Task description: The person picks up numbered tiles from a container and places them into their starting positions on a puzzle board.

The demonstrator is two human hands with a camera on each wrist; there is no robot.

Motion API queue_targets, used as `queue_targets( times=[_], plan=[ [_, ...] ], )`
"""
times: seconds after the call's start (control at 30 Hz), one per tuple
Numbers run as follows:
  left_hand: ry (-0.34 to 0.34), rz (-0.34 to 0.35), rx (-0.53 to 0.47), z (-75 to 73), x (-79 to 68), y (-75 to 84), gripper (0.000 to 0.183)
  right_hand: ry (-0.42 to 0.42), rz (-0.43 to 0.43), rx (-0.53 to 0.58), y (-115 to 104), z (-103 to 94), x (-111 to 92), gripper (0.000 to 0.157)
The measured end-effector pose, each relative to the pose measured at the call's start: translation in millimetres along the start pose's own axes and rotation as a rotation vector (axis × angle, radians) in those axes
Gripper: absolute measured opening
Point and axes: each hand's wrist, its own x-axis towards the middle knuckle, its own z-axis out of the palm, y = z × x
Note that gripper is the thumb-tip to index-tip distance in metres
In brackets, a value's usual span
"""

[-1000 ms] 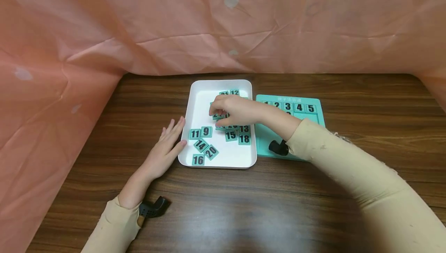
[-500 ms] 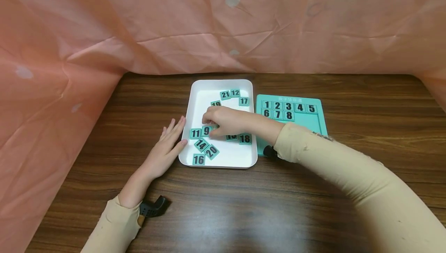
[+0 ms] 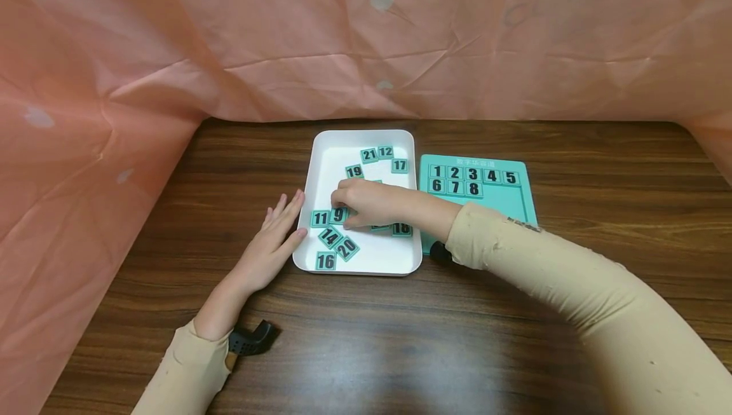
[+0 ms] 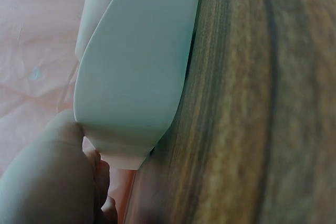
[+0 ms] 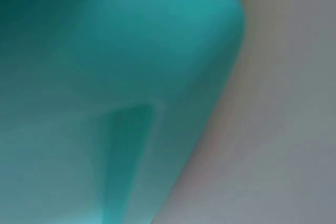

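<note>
My right hand [image 3: 368, 202] reaches over the white tray [image 3: 366, 259], its thumb and curled forefinger at the edges of the number 9 tile [image 3: 338, 215]. Its palm and wrist hide several tiles beneath. My left hand [image 3: 269, 246] lies beside the tray with straight fingers, the fingertips and thumb at its left rim. In the left wrist view, the thumb [image 4: 63, 129] meets the tray's wall [image 4: 136, 61]. Close to the 9 tile lie the 11 tile [image 3: 320, 218], the 14 tile [image 3: 330, 237] and the 20 tile [image 3: 346, 248].
A teal number board [image 3: 503, 196] stands right of the tray, with tiles 1 to 8 in its upper rows. The right forearm crosses over it. Tiles such as 21 [image 3: 369, 155] and 17 [image 3: 399, 166] lie at the tray's far end. A pink cloth [image 3: 366, 40] hangs behind the table.
My right hand has moved left and slightly nearer within the tray, from the middle tiles to the 9 tile, uncovering 19 and 17. My left hand has stayed in place.
</note>
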Motion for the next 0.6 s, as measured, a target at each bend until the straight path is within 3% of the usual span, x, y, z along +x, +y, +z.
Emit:
queue_targets(
  times=[0.33,0.6],
  plan=[
    [0.000,0.011,-0.001,-0.2,0.1,0.4,0.057,0.022,0.008,-0.029,-2,0.6,-1,0.028],
    [0.005,0.011,0.003,0.6,-0.4,0.2,0.057,0.066,0.026,-0.013,-3,-16.5,-15,0.032]
  ],
)
